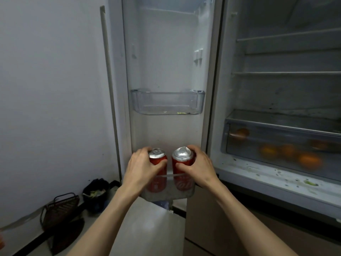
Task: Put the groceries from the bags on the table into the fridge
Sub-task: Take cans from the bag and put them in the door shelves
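The fridge door (166, 52) stands open in front of me. Two red soda cans stand side by side in its lowest clear door bin (171, 195). My left hand (142, 167) grips the left can (157, 159) around its upper part. My right hand (200, 167) grips the right can (181, 159) the same way. Both cans are upright, with their lower halves behind the bin's front wall.
A clear door bin (168, 102) higher up holds only scraps. To the right, the fridge interior has glass shelves (287, 72) and a crisper drawer (280, 143) with several oranges. A dark bin (96, 194) and a basket (60, 209) sit on the floor at left.
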Demonstrator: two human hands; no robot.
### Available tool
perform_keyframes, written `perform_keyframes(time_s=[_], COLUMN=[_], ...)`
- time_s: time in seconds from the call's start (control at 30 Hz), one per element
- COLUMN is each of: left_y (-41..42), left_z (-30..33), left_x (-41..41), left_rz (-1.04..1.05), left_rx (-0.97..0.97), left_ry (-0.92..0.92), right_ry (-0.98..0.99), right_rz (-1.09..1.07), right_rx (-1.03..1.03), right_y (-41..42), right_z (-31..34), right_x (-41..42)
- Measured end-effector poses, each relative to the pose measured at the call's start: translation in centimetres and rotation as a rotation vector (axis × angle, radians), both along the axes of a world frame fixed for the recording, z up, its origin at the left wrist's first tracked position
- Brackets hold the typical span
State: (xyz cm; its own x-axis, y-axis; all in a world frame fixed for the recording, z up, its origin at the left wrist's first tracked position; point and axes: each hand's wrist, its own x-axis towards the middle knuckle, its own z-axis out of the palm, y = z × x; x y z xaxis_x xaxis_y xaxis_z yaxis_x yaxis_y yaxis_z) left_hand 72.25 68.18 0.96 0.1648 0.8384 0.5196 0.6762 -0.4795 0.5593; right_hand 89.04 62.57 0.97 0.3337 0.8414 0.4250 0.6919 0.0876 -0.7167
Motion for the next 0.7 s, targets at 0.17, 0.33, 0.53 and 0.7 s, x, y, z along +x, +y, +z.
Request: perform_keyframes(time_s=[0.17,0.33,0.53,0.7], left_y=[-0.1,-0.6,-1.0,-3.7], left_z=[0.2,0.6,0.9,1.6], left_x=[0.2,0.2,0.3,-1.0], left_rz=[0.013,-0.006,-0.023,-0.059], left_rx=[-0.036,-0.018,-0.031,0.186], left_ry=[-0.003,0.060,0.239,0.219], right_ry=[0.033,-0.035,-0.152,-0.339], right_rz=[0.042,0.093,0.117,0.072], right_rx=[-0.008,-0.029,-0.023,0.092], right_y=[0.0,-0.1,-0.9,-2.3], right_z=[-0.4,0.3,0.0,0.6], right_x=[0.8,1.0,1.2,0.4])
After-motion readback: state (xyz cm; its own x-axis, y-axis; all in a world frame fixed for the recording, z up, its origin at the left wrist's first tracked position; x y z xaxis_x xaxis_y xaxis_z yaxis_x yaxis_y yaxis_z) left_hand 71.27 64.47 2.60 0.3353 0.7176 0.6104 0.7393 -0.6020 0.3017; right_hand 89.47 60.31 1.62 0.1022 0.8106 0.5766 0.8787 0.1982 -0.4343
